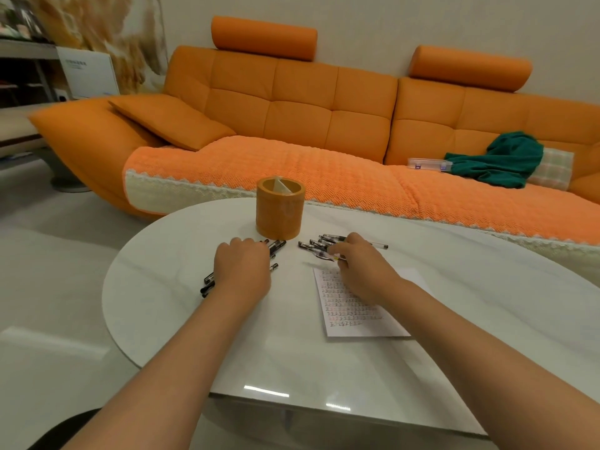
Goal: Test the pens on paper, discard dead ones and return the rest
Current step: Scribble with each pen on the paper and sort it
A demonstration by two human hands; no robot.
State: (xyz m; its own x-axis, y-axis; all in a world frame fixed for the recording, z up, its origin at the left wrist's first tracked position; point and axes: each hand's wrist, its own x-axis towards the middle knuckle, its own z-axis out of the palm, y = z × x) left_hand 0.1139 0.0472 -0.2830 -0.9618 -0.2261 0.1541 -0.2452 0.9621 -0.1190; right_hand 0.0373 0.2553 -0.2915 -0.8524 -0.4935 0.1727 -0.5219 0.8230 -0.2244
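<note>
An orange cylindrical pen holder (281, 209) stands upright on the white oval table (181, 254). Several black-capped pens (276, 245) lie in a left group in front of it, and my left hand (242, 266) lies over them with curled fingers. A second group of pens (316, 244) lies to the right. My right hand (360, 264) reaches into that group, fingers curled around a pen there. A sheet of paper (354, 315) covered in rows of scribbles lies under my right wrist.
An orange sofa (292, 102) runs behind the table, with a green cloth (506, 160) and a clear plastic case (428, 164) on its seat. The table's near edge (324, 404) is at the bottom. Grey floor lies to the left.
</note>
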